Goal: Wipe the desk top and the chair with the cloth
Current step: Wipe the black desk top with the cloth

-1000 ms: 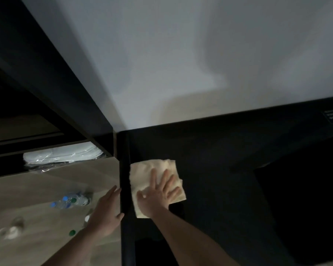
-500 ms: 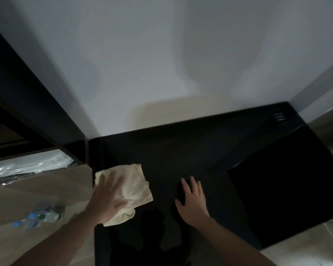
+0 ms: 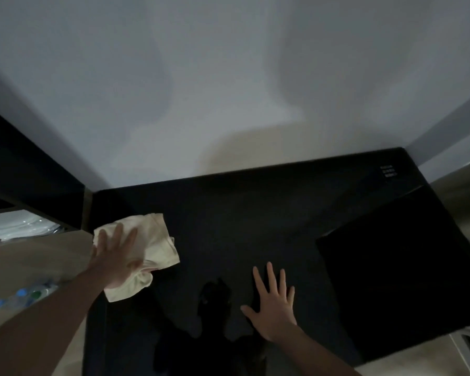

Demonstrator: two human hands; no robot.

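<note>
In the head view, a dark bench (image 3: 228,213) stood against a pale wall (image 3: 228,77). A cream cloth (image 3: 158,240) lay crumpled near the bench's far left corner, close to the left edge. The left hand (image 3: 114,256) pressed flat on the cloth, its fingers (image 3: 117,234) straight and slightly apart, not curled round it. The right hand (image 3: 274,305) rested palm down on the bare bench surface near the front edge, well apart from the cloth, its fingers (image 3: 269,278) straight and spread. A black panel (image 3: 404,267) covered the bench's right part. Left of the bench lay a wooden surface (image 3: 33,261) with blurred bottles with blue and green caps (image 3: 25,297). The chair could not be made out.
</note>
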